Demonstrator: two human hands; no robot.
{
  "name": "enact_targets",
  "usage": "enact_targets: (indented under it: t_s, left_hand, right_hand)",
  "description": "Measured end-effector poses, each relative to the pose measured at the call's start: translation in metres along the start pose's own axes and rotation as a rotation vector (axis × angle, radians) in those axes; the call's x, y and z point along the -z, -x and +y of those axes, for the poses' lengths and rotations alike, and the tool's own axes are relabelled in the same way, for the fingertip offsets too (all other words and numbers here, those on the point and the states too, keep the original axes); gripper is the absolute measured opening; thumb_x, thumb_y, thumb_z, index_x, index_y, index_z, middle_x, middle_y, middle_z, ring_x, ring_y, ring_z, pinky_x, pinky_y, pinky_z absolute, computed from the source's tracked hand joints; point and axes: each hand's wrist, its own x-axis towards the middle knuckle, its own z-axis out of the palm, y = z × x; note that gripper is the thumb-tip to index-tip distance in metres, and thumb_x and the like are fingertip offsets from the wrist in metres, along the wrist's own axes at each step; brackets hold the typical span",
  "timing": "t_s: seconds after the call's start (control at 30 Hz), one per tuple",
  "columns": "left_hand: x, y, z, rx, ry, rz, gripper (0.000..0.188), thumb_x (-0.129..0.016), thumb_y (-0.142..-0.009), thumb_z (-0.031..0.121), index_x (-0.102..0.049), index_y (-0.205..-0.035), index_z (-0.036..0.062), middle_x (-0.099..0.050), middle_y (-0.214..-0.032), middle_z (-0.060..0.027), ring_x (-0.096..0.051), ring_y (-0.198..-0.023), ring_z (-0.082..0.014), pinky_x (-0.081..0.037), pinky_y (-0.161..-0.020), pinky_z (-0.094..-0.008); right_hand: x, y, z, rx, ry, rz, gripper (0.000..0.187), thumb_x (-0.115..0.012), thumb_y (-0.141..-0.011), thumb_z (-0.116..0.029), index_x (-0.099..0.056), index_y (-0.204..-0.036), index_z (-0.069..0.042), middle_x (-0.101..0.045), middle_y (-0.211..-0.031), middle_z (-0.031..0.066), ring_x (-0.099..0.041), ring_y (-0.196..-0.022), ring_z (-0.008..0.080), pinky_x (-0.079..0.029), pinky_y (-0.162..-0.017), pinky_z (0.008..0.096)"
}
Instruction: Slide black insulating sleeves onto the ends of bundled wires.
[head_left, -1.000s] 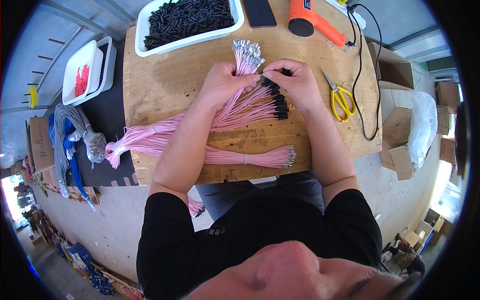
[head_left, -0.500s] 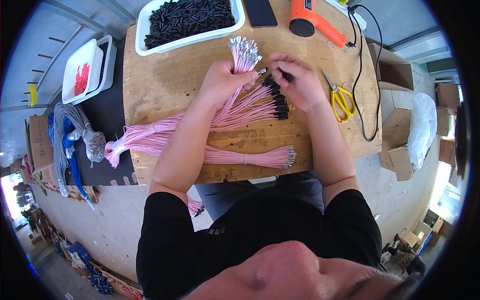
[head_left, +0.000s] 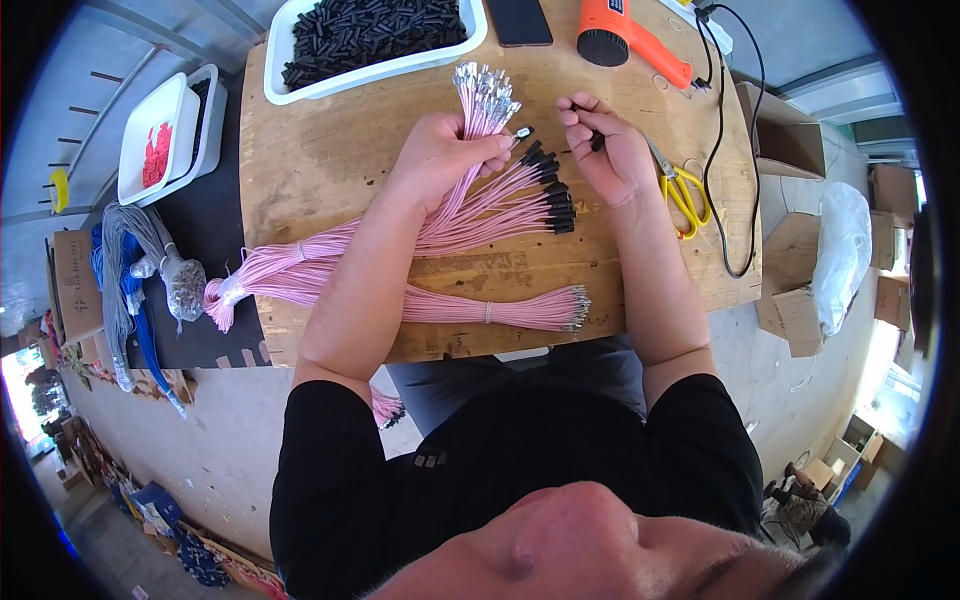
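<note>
My left hand [head_left: 446, 158] is closed round a bunch of pink wires [head_left: 480, 122], whose bare metal terminals fan out above the fist. One terminal sticks out past my thumb toward the right. To the right, apart from the bunch, my right hand [head_left: 612, 152] pinches a small black sleeve [head_left: 576, 108] at its fingertips; more black shows against the palm. Between the hands and below them, pink wires with black sleeved ends [head_left: 560, 212] lie fanned on the wooden table [head_left: 640, 270]. Nearer me rests a tied bundle of pink wires [head_left: 470, 309] with bare metal ends.
A white tray of black sleeves [head_left: 375, 88] stands at the far left, with a dark phone [head_left: 521, 22] beside it. An orange heat gun [head_left: 650, 55], its black cord [head_left: 722, 190] and yellow-handled scissors [head_left: 686, 200] lie right. Grey cables [head_left: 140, 235] and red pieces [head_left: 157, 155] sit left.
My right hand has moved right, away from the wire bunch, and its fingers have opened slightly around the black sleeve. My left hand keeps its hold on the wires.
</note>
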Motion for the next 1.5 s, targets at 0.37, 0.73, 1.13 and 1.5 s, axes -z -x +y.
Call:
enact_targets:
  t_s: [0.37,0.73,1.13,1.5]
  left_hand:
    - [-0.002,0.001,0.003,0.002,-0.025,0.034,0.022,-0.077,-0.087,0.009,-0.069,-0.101,-0.0054,-0.071,-0.085,-0.0102,-0.066,-0.073,-0.0141,-0.054,-0.068,-0.0259]
    - [0.0,0.0,0.0,-0.03,0.012,0.036,0.02,-0.076,-0.086,0.008,-0.069,-0.099,-0.0068,-0.071,-0.084,-0.0119,-0.066,-0.072,-0.0154,-0.054,-0.067,-0.0273]
    - [0.004,-0.002,-0.003,-0.053,0.031,0.015,0.021,-0.075,-0.084,0.006,-0.069,-0.098,-0.0079,-0.07,-0.084,-0.0121,-0.065,-0.072,-0.0156,-0.053,-0.068,-0.0276]
    - [0.003,-0.001,-0.002,-0.071,-0.041,-0.021,0.016,-0.074,-0.085,0.003,-0.068,-0.096,-0.0066,-0.068,-0.08,-0.0088,-0.062,-0.07,-0.0149,-0.05,-0.066,-0.0275]
  right_hand:
    - [-0.009,0.007,0.004,0.026,0.239,-0.105,0.018,-0.059,-0.098,-0.003,-0.06,-0.115,0.001,-0.068,-0.099,0.0112,-0.054,-0.068,0.0094,-0.04,-0.053,0.0179]
    - [-0.017,0.016,0.015,0.108,0.539,-0.167,0.018,-0.068,-0.09,-0.001,-0.07,-0.108,-0.001,-0.069,-0.089,0.0022,-0.046,-0.063,0.0029,-0.033,-0.053,0.0172]
    - [-0.028,0.022,0.017,0.146,0.622,-0.117,0.019,-0.072,-0.089,-0.001,-0.071,-0.108,-0.001,-0.068,-0.085,0.0003,-0.049,-0.065,0.0024,-0.035,-0.056,0.0169]
    - [-0.028,0.022,0.021,0.194,0.627,-0.103,0.014,-0.073,-0.089,-0.003,-0.073,-0.103,-0.001,-0.061,-0.078,-0.0027,-0.046,-0.064,0.004,-0.035,-0.054,0.0181]
